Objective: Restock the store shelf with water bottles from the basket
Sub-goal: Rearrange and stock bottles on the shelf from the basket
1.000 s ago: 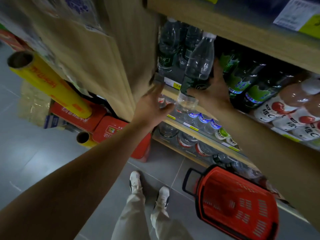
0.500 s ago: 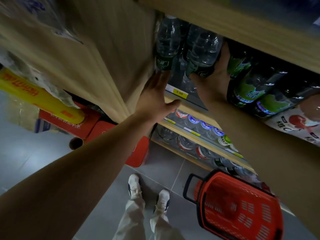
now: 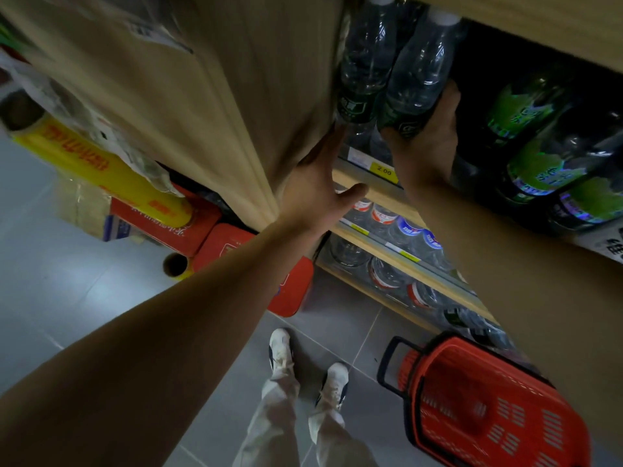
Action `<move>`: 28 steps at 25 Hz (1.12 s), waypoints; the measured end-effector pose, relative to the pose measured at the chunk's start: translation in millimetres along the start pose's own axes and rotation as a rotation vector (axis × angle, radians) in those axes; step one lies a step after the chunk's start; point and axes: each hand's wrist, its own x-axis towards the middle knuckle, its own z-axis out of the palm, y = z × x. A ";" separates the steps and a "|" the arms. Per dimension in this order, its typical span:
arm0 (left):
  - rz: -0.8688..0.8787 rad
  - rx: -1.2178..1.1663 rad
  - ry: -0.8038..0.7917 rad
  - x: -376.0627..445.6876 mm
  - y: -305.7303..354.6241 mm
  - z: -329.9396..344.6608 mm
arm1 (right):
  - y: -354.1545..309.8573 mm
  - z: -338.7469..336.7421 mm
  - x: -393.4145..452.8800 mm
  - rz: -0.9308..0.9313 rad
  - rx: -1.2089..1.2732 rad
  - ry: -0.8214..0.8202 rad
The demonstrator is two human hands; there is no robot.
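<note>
My right hand (image 3: 428, 143) grips a clear water bottle (image 3: 421, 72) with a dark label, holding it upright inside the shelf (image 3: 371, 193) bay. To its left stands another clear water bottle (image 3: 367, 59) of the same kind. My left hand (image 3: 320, 183) reaches to the base of that left bottle with its fingers straight, fingertips at the bottle's bottom by the wooden side panel. The red basket (image 3: 488, 406) sits on the floor at the lower right; its inside looks bare.
Green-labelled dark bottles (image 3: 526, 129) fill the bay to the right. Lower shelves hold rows of capped bottles (image 3: 397, 230). A wooden side panel (image 3: 219, 106) rises on the left, with yellow rolls (image 3: 101, 170) and red boxes (image 3: 236, 251) beyond. My feet (image 3: 310, 365) stand on grey tiles.
My right hand has pushed the bottle deeper and upright into the shelf beside the left bottle. My left hand moved up from the shelf edge to the left bottle's base.
</note>
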 end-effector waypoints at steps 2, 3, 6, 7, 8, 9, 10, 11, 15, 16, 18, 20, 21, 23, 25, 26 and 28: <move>-0.013 0.006 -0.001 -6.4 -2.9 1.3 | 0.4 4.4 1.3 0.006 -0.002 -0.002; -0.021 0.009 0.002 -10.2 -3.9 2.0 | 1.1 5.4 2.2 0.014 -0.015 -0.005; -0.024 0.026 0.003 -21.9 -4.8 0.9 | 0.4 2.7 0.7 0.068 -0.053 -0.064; -0.028 0.017 -0.001 -25.9 -4.3 -1.5 | -0.3 1.0 -3.1 0.096 -0.061 -0.090; -0.035 -0.001 -0.004 -30.1 -3.9 -4.5 | -0.2 -1.5 -9.2 0.105 -0.069 -0.104; -0.044 -0.011 -0.006 -35.8 -3.6 -7.6 | -0.6 -5.2 -17.7 0.091 -0.080 -0.109; -0.061 -0.014 -0.011 -42.8 -3.3 -11.6 | -1.5 -10.3 -28.7 0.069 -0.091 -0.114; -0.093 -0.014 -0.022 -52.3 -4.2 -15.1 | -2.5 -16.5 -42.4 0.048 -0.105 -0.126; -0.244 0.020 -0.070 -108.9 -21.3 -30.4 | 0.3 -27.6 -114.4 -0.080 -0.172 -0.272; -0.277 0.032 -0.088 -125.3 -28.2 -34.3 | 2.0 -27.2 -134.4 -0.106 -0.171 -0.319; -0.365 0.049 -0.116 -165.5 -41.3 -46.0 | 5.2 -21.9 -176.6 -0.140 -0.203 -0.424; -0.440 0.061 -0.132 -210.9 -58.5 -60.2 | 4.1 -11.0 -217.5 -0.164 -0.251 -0.550; -0.471 0.068 -0.143 -235.2 -68.2 -68.1 | 1.9 -3.9 -238.1 -0.175 -0.269 -0.620; -0.552 0.070 -0.159 -280.9 -90.0 -86.1 | -5.4 14.8 -276.3 -0.202 -0.283 -0.729; -0.638 0.075 -0.165 -317.1 -111.9 -103.7 | -12.0 35.0 -308.7 -0.235 -0.297 -0.796; -0.683 0.073 -0.160 -336.8 -127.5 -115.1 | -17.0 49.3 -328.2 -0.256 -0.318 -0.833; -0.752 0.058 -0.140 -372.6 -160.0 -140.2 | -30.5 80.4 -366.8 -0.277 -0.368 -0.923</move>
